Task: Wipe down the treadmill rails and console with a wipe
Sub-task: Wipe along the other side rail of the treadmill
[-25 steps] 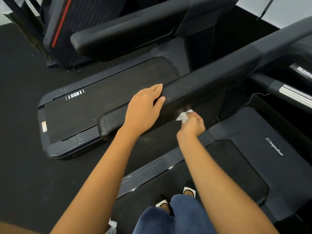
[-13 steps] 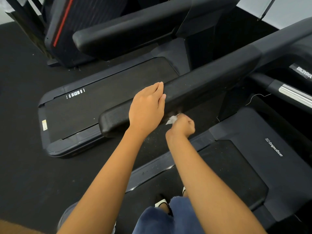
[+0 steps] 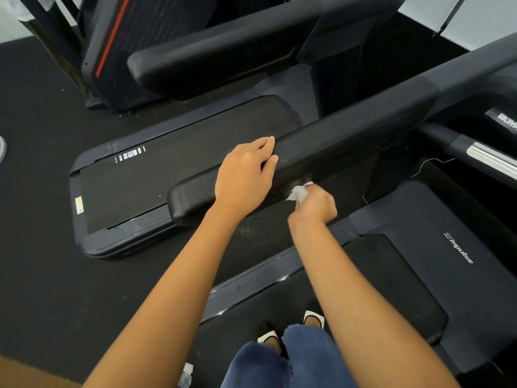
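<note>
- Your right hand (image 3: 314, 207) is closed around the small crumpled white wipe (image 3: 298, 191), pressing it against the near underside of the long black padded treadmill rail (image 3: 349, 141). With so little wipe showing, your knuckles may rub the rail instead.
- Your left hand (image 3: 244, 177) lies open and flat on the rail top, holding nothing; it may re-soil the cleaned padding.
- The console is out of view, presumably unwiped.
</note>
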A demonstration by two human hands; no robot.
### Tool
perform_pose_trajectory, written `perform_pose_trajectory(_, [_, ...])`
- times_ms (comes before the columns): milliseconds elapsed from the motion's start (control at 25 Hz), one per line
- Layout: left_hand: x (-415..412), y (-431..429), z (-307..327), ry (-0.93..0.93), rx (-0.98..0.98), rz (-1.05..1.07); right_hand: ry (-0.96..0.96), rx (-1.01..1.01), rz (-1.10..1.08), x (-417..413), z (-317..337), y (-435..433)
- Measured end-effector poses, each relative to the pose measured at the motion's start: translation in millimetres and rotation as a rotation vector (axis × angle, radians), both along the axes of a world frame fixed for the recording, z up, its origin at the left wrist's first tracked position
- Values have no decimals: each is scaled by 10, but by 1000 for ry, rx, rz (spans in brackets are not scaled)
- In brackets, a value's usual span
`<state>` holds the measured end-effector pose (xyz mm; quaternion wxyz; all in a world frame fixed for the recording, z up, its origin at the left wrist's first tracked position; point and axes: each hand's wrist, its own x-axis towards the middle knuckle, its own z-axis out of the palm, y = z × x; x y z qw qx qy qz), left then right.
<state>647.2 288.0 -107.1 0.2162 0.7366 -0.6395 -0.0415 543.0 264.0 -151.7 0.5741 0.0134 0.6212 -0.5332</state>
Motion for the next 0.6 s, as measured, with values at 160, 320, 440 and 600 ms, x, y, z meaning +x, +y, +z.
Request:
perform_pose_trajectory(160, [30,-12,4,42,29,-12,-14,-26,196,433,166,660])
perform_pose_trajectory(320, [42,-7,16,64,41,-11,-69,38,164,282,110,464])
perform_pose_trajectory(440, [35,0,24,57,35,-19,17,45,38,13,-26,34])
perform_pose_trajectory(600, [65,-21,28,78,54,-28,56,43,124,280,-142,327])
